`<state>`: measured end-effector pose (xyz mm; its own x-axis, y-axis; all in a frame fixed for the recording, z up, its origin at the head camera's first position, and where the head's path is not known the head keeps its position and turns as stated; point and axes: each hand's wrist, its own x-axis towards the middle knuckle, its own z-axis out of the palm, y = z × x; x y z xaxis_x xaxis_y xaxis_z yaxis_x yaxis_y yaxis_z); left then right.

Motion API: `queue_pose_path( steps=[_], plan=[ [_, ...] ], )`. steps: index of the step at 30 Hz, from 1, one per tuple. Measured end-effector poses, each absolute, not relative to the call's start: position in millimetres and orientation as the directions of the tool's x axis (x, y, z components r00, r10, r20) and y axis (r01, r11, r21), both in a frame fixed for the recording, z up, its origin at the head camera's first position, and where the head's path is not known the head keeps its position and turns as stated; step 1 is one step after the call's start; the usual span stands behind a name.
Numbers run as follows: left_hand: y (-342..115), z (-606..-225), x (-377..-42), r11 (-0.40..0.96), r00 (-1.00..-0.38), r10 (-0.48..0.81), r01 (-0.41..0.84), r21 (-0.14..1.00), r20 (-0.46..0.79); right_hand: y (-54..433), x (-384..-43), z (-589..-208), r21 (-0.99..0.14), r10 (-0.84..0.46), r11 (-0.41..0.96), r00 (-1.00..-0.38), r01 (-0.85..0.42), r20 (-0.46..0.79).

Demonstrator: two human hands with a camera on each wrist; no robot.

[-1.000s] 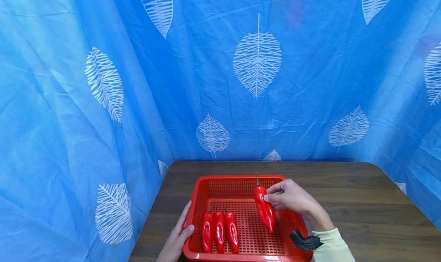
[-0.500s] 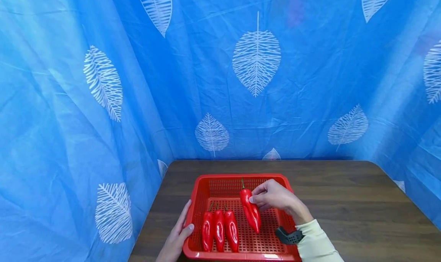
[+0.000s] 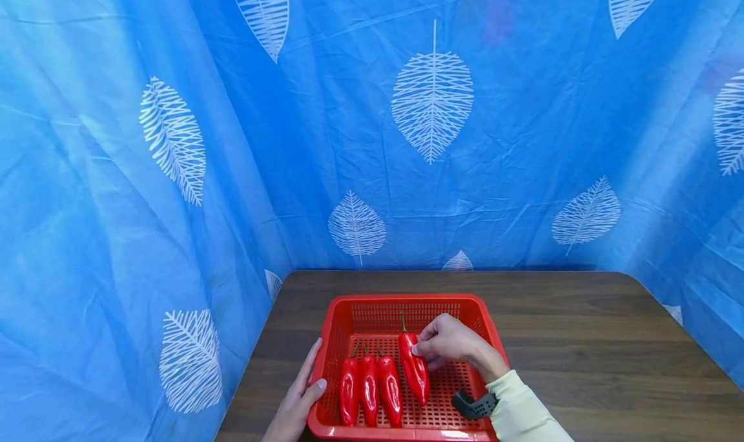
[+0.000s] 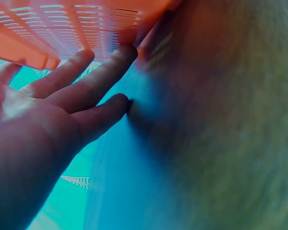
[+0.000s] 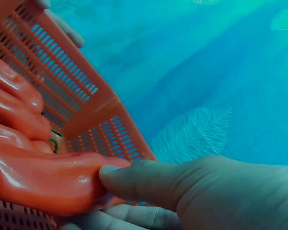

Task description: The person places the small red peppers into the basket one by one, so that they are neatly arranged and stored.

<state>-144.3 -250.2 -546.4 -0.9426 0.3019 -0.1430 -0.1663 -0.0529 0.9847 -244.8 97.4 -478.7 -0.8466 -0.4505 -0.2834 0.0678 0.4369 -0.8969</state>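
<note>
A red chili pepper (image 3: 414,369) with a green stem is pinched between the thumb and fingers of my right hand (image 3: 453,343), over the middle of a red plastic basket (image 3: 407,434). Left of it, three more red chili peppers (image 3: 369,390) lie side by side in the basket, stems toward the back. My left hand (image 3: 296,400) rests against the basket's left side, its fingers fairly straight along the outer wall. Those fingers touch the slotted wall (image 4: 81,28) in the left wrist view. The right wrist view has the thumb (image 5: 139,181) pressed on the held pepper.
The basket stands on a dark wood-grain table (image 3: 599,351), near its front left part. A blue curtain (image 3: 511,138) with white leaf prints hangs behind and at both sides. A black wrist strap (image 3: 473,404) sits on the right wrist.
My right hand has carried the pepper leftward and slightly down, toward the three lying peppers. The left hand and the basket have stayed in place.
</note>
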Motion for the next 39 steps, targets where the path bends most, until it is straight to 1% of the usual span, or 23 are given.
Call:
queue_pose_path(
  steps=[7,13,21,27,32,39],
  plan=[
    [-251,-546,-143,-0.063,-0.943,0.295,-0.180,0.982,-0.154,91,-245,-486,-0.866,-0.494,0.499,-0.813,0.026,-0.309],
    [-251,-547,-142,-0.075,-0.939,0.302,-0.193,0.978,-0.162,86,-242,-491,-0.825,-0.448,0.564,-0.835,0.014,-0.320],
    [-250,-547,-142,-0.066,-0.938,0.301,-0.201,0.977,-0.172,81,-240,-494,-0.784,-0.442,0.621,-0.827,-0.003,-0.348],
    [-249,-546,-143,-0.059,-0.942,0.295,-0.184,0.981,-0.159,80,-242,-495,-0.730,-0.412,0.683,-0.840,-0.028,-0.353],
    [-248,-546,-143,-0.058,-0.941,0.292,-0.198,0.978,-0.173,80,-241,-495,-0.716,-0.388,0.698,-0.841,-0.001,-0.376],
    [-247,-546,-143,-0.064,-0.937,0.295,-0.213,0.975,-0.185,77,-238,-495,-0.743,-0.444,0.670,-0.802,-0.001,-0.399]
  ],
)
